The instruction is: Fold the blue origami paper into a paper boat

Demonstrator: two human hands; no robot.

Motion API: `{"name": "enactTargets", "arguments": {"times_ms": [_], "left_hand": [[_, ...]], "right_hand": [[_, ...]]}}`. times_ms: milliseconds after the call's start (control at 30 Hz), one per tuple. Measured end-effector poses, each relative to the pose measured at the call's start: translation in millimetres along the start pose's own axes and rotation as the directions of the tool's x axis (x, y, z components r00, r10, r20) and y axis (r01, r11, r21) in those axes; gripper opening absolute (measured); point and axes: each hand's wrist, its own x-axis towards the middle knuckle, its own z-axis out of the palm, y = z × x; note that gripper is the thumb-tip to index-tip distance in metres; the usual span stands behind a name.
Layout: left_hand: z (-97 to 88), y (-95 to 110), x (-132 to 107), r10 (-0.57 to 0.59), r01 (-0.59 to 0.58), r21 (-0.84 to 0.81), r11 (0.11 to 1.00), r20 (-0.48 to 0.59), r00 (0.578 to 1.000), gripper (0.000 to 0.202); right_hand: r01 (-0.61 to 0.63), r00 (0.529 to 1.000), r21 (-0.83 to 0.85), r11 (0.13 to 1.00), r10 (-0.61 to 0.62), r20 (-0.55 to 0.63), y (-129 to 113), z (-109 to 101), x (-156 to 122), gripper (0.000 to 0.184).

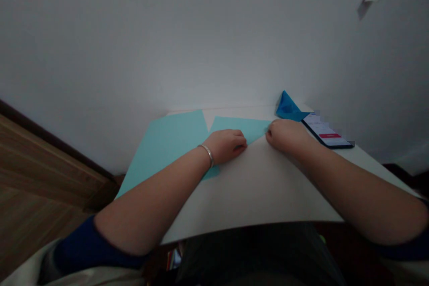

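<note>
A light turquoise sheet of paper [237,124] lies on the white table, its near edge slanting up to the right. My left hand [229,145] rests over it with curled fingers, the thumb and fingertips closed at that slanting edge. At the paper's right-hand end my right hand [284,133] is closed, pinching the corner; its fingertips are partly hidden. A larger turquoise sheet [167,143] lies flat on the left, partly under my left forearm. Whether the two pieces overlap beneath my left hand is hidden.
A folded blue paper boat [288,108] stands at the table's back right, against a phone or tablet [326,129] with a lit screen. The white table [248,196] meets a grey wall [214,40] behind. Wooden furniture [43,165] stands at the left.
</note>
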Motion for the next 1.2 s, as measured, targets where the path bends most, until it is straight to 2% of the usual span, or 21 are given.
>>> {"name": "enactTargets", "arguments": {"times_ms": [100,267,467,667,833,1100,1200], "left_hand": [[-0.3,0,0,0.01,-0.01,-0.009,1.0,-0.005,1.0,0.021],[-1.3,1,-1,0.002,-0.002,-0.022,1.0,-0.017,1.0,0.02],[-0.4,0,-1,0.012,-0.013,-0.021,1.0,-0.022,1.0,0.019],[-2.5,2,0,0.007,-0.007,0.008,1.0,-0.006,1.0,0.018],[-3.4,2,0,0.005,-0.005,0.032,0.999,0.011,1.0,0.016],[1.5,-7,-1,0.044,-0.044,-0.105,0.993,0.001,0.999,0.016],[1.8,-7,-1,0.042,-0.043,-0.125,0.991,-0.008,0.999,0.015]], "right_hand": [[0.008,1.0,-0.021,1.0,-0.008,-0.018,-1,1,0,0.037],[0.163,0.986,-0.053,0.985,-0.165,-0.025,-7,1,-3,0.035],[0.321,0.946,0.074,0.944,-0.315,-0.075,-19,-6,-13,0.033],[0.15,0.988,0.011,0.989,-0.15,-0.029,-14,-7,-10,0.039],[-0.001,1.0,-0.008,1.0,0.001,-0.005,-4,-4,-3,0.042],[-0.075,0.997,-0.017,0.997,0.075,0.001,-1,-4,-1,0.043],[-0.049,0.999,-0.036,0.998,0.048,-0.011,0,-2,0,0.04]]}}
